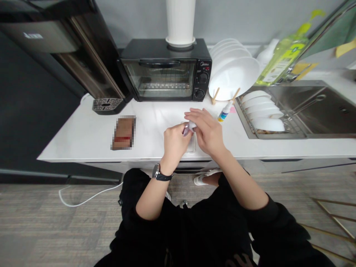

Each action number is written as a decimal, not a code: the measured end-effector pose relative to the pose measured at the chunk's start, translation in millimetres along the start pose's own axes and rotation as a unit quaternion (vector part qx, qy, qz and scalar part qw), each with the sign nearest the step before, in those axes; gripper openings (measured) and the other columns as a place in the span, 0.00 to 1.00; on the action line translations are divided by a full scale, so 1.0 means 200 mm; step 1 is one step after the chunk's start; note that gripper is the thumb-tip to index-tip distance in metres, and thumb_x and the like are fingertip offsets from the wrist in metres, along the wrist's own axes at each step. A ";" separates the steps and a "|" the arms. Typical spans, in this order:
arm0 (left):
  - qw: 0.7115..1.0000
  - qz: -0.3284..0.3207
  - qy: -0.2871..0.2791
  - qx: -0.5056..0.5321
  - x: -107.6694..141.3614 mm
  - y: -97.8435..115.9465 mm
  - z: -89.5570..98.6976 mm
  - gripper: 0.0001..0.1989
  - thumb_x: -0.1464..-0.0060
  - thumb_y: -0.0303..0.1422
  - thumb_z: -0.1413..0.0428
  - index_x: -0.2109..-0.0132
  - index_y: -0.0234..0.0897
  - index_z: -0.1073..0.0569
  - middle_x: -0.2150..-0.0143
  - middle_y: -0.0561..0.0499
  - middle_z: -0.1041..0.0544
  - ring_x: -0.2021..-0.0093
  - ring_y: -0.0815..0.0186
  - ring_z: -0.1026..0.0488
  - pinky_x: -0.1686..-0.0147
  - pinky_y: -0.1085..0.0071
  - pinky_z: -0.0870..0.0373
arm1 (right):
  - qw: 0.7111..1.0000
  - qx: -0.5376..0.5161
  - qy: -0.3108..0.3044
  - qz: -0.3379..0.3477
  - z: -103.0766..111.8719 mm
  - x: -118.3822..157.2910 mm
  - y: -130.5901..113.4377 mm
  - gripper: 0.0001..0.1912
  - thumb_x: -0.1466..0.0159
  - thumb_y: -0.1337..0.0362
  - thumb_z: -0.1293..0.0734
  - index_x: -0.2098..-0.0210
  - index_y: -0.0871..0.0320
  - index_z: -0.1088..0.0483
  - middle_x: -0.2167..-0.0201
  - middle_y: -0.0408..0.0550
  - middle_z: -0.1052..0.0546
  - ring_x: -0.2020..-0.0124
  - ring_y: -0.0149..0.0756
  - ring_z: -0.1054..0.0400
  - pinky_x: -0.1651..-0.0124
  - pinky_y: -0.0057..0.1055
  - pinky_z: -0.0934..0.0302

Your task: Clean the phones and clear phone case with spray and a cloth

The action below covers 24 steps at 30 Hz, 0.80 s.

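Observation:
My left hand (175, 142) is closed, its thumb and fingers pinching a small shiny item (186, 129) with a purple tint; its kind is unclear. Over it bends my right hand (208, 133), fingers closing round a small white piece (191, 125) that meets the purple-tinted one. Whether the two pieces are joined I cannot tell. Beneath my hands a clear, flat plastic case (191, 145) lies near the counter's front edge, partly hidden. To the right stands a small glue-like bottle (224, 112) with a white cap, blue label and yellow base.
A black toaster oven (164, 79) carries a white pot (180, 22). White plates (233, 74) stand in a rack beside it. Bowls (264, 111) sit in the sink (314, 115), with green soap (283, 59) behind. A blurred-out rectangular object (124, 132) and a drink dispenser (108, 105) are left.

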State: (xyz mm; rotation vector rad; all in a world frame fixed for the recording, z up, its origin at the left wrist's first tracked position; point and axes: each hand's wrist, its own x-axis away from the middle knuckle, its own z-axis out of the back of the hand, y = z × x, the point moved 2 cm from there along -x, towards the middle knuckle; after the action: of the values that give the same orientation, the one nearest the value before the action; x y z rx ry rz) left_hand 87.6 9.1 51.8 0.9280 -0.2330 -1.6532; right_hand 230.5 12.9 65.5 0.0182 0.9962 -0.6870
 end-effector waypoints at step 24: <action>1.000 -0.007 0.004 0.026 0.00 -0.01 -0.01 0.12 0.35 0.38 0.40 0.65 0.37 0.19 0.75 0.53 0.23 0.72 0.67 0.28 0.71 0.72 0.41 | 0.999 -0.017 -0.003 -0.028 0.05 -0.01 0.10 0.22 0.26 0.69 0.44 0.40 0.50 0.27 0.41 0.51 0.18 0.36 0.44 0.26 0.29 0.56 0.35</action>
State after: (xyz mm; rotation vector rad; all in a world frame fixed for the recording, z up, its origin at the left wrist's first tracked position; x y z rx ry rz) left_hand 87.1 10.1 49.4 0.9772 -0.2660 -1.6638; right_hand 249.3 27.2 67.5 -0.0416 1.0059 -0.7200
